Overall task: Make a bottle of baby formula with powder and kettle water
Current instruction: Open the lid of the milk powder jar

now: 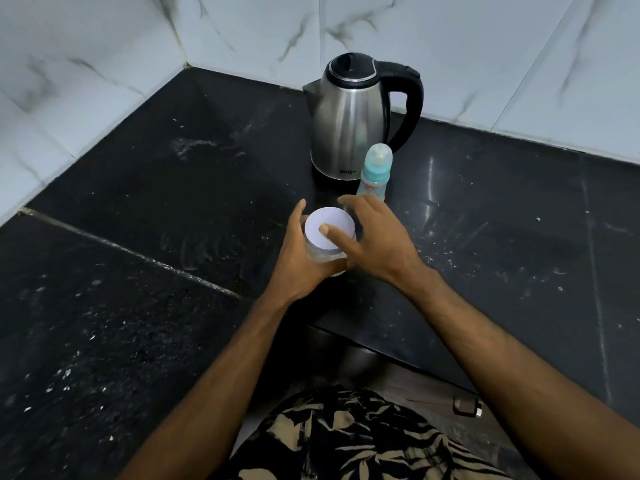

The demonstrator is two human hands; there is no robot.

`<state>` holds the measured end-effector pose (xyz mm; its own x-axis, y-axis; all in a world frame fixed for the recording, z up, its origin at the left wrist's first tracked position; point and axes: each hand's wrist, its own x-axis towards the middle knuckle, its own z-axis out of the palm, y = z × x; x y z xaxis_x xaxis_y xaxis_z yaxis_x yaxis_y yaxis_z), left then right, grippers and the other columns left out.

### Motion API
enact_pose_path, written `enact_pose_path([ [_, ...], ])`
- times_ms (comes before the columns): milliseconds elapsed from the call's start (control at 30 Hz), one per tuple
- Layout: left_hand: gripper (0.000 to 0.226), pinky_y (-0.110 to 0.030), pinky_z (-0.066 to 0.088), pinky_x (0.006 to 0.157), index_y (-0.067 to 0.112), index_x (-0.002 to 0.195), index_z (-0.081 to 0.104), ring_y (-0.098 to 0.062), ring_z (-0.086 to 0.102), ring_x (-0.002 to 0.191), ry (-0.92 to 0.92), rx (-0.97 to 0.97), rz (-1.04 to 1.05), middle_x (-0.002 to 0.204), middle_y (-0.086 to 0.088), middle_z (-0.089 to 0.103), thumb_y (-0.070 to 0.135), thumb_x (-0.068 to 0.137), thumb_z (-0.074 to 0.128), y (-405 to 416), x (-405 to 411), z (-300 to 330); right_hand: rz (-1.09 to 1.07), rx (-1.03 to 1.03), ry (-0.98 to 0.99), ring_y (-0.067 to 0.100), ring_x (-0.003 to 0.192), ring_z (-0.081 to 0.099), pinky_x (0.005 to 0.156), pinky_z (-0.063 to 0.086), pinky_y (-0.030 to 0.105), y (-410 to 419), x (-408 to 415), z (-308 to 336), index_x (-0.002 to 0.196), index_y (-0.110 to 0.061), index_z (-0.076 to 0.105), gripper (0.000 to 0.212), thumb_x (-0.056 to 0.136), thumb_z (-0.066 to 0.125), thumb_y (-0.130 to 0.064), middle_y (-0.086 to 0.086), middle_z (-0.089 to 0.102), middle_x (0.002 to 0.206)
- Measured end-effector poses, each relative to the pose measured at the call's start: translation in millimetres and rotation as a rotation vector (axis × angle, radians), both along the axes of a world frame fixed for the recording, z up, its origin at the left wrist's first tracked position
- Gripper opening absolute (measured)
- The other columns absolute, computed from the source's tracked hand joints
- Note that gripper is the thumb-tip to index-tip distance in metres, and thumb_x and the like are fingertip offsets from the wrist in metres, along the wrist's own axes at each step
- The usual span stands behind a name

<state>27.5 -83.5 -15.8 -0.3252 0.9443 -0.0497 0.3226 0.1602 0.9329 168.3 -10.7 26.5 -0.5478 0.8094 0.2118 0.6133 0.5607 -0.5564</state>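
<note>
1. A clear jar (pixel 325 263) with a white lid (pixel 329 233) is stood on the black counter (pixel 138 237), near its front edge.
2. The jar's side is gripped by the left hand (pixel 298 258), fingers curled round it.
3. The lid is grasped by the right hand (pixel 374 240), thumb on top, fingers wrapped over the far rim.
4. A capped baby bottle (pixel 375 173) is seen just behind the right hand, with a steel kettle (pixel 349 123) beyond it.

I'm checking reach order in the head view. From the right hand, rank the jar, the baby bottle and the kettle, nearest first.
1. Jar: under the right hand, whose thumb lies on its white lid; the left hand holds its side.
2. Baby bottle: just beyond the fingers, upright.
3. Kettle: farthest, behind the bottle by the wall.
</note>
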Motion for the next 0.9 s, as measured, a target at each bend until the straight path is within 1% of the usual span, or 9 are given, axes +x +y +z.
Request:
enact_pose_path([
  [33,0.122,-0.024,0.046,0.099,0.028,0.153,0.016,-0.010,0.048,0.125,0.002,0.010,0.046,0.143,0.005,0.042,0.027,0.059,0.094,-1,5,-4,0.024,0.049,-0.080,0.018,0.114,0.056,0.093,0.049,0.036,0,-2,4,0.134,-0.018,0.054,0.071,0.082,0.059,-0.066,0.001,0.060,0.127],
  [100,0.111,-0.027,0.050,0.096,0.028,0.146,0.025,-0.009,0.051,0.121,0.006,0.033,0.107,0.140,0.004,0.046,0.027,0.059,0.094,0,12,-11,0.068,0.141,-0.234,0.019,0.112,0.057,0.090,0.047,0.036,-2,-6,13,0.134,-0.021,0.052,0.077,0.077,0.062,-0.071,-0.001,0.059,0.125],
  [200,0.100,-0.034,0.050,0.099,0.027,0.137,0.032,-0.010,0.053,0.120,-0.010,0.044,0.151,0.136,0.002,0.052,0.026,0.059,0.095,4,17,-14,0.089,0.152,-0.393,0.022,0.114,0.056,0.089,0.048,0.037,-2,-15,24,0.140,-0.022,0.045,0.085,0.076,0.062,-0.073,0.002,0.054,0.129],
  [300,0.101,-0.027,0.048,0.097,0.025,0.141,0.033,-0.008,0.052,0.120,-0.007,0.015,0.084,0.136,0.006,0.052,0.026,0.061,0.094,6,11,-14,0.078,0.120,-0.477,0.024,0.108,0.057,0.079,0.048,0.037,0,-22,28,0.133,-0.018,0.049,0.080,0.075,0.064,-0.072,0.005,0.050,0.124],
  [400,0.096,-0.026,0.051,0.093,0.034,0.139,0.038,-0.002,0.055,0.116,0.022,-0.032,-0.029,0.131,0.017,0.056,0.037,0.061,0.093,9,-7,-13,0.074,0.090,-0.490,0.027,0.098,0.060,0.071,0.045,0.037,-2,-30,28,0.120,-0.013,0.051,0.074,0.075,0.066,-0.069,0.007,0.049,0.117],
  [533,0.093,-0.036,0.052,0.096,0.038,0.139,0.044,-0.004,0.059,0.117,0.053,-0.071,-0.122,0.130,0.015,0.061,0.045,0.060,0.092,13,-26,-12,0.082,0.075,-0.459,0.027,0.091,0.059,0.066,0.038,0.035,-4,-40,24,0.110,-0.009,0.049,0.072,0.073,0.067,-0.069,0.004,0.041,0.103],
  [633,0.093,-0.041,0.052,0.097,0.038,0.139,0.045,-0.005,0.060,0.118,0.073,-0.075,-0.146,0.129,0.016,0.062,0.048,0.059,0.092,13,-28,-10,0.123,0.066,-0.435,0.024,0.087,0.057,0.068,0.045,0.037,-1,-40,23,0.107,-0.009,0.049,0.072,0.073,0.066,-0.071,0.001,0.037,0.097],
  [733,0.098,-0.038,0.051,0.098,0.042,0.140,0.041,-0.003,0.057,0.119,0.063,-0.071,-0.136,0.131,0.018,0.059,0.046,0.057,0.092,9,-27,-11,0.174,0.066,-0.432,0.022,0.082,0.053,0.072,0.050,0.039,4,-36,24,0.105,-0.009,0.050,0.072,0.073,0.066,-0.072,0.001,0.038,0.095],
  [900,0.099,-0.035,0.050,0.097,0.041,0.137,0.039,-0.003,0.055,0.118,0.042,-0.069,-0.122,0.130,0.018,0.057,0.044,0.054,0.092,5,-25,-9,0.245,0.094,-0.461,0.017,0.075,0.046,0.067,0.041,0.033,11,-33,25,0.095,-0.014,0.043,0.066,0.073,0.065,-0.073,-0.001,0.038,0.093],
])
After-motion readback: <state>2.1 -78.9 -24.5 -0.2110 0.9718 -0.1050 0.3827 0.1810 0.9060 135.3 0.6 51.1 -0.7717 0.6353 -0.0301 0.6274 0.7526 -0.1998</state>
